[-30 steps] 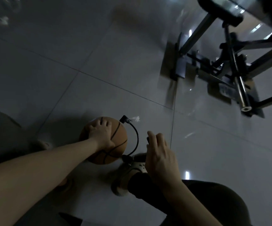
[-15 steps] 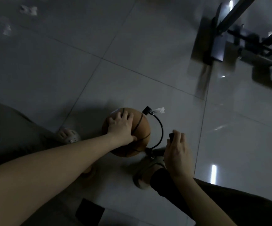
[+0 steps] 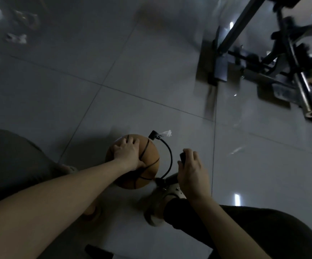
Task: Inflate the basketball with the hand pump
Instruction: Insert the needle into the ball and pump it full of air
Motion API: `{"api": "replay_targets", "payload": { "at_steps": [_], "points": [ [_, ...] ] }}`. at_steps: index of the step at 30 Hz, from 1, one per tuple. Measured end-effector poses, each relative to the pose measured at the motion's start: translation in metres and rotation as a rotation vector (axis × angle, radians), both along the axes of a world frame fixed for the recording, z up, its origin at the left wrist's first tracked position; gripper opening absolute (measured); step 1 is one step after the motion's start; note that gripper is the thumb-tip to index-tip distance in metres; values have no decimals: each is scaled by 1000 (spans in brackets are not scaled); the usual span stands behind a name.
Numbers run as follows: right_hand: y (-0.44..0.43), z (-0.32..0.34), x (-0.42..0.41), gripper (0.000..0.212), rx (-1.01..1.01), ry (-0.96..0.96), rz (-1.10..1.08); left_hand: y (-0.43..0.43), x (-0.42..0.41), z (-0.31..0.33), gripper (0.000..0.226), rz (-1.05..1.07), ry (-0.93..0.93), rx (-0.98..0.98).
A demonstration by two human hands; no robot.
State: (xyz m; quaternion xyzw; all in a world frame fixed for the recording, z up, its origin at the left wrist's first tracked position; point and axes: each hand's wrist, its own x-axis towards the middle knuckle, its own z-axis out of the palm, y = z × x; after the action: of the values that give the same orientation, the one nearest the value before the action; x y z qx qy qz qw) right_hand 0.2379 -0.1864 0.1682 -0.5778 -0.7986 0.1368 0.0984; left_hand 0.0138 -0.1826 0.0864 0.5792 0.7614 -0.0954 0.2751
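Hand pump (image 3: 182,157): only a dark handle end shows between the fingers of the right hand (image 3: 192,176); body hidden under the palm. Metal frame (image 3: 289,58): far beyond the fingertips, blurred, cut by the edge.

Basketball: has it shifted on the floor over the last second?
No. The basketball keeps the same gap to the left of the floor tile joint, under the left hand; only the camera view has swung.

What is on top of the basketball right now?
The left hand lies on the basketball, fingers spread. The black hose connector meets its far upper edge. The surface under the palm and under the connector is covered.
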Motion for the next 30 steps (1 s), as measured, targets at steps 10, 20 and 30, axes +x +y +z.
{"api": "replay_targets", "payload": {
  "at_steps": [10,20,30],
  "points": [
    [-25,84,8,29,231,7,21,-12,-1,5,115,-44,-19,19],
    [-6,10,6,26,122,-11,-13,-15,0,2,113,-14,10,71],
    [-2,-55,2,25,-14,-28,-55,-17,6,-5,112,-20,35,86]
  ]
}}
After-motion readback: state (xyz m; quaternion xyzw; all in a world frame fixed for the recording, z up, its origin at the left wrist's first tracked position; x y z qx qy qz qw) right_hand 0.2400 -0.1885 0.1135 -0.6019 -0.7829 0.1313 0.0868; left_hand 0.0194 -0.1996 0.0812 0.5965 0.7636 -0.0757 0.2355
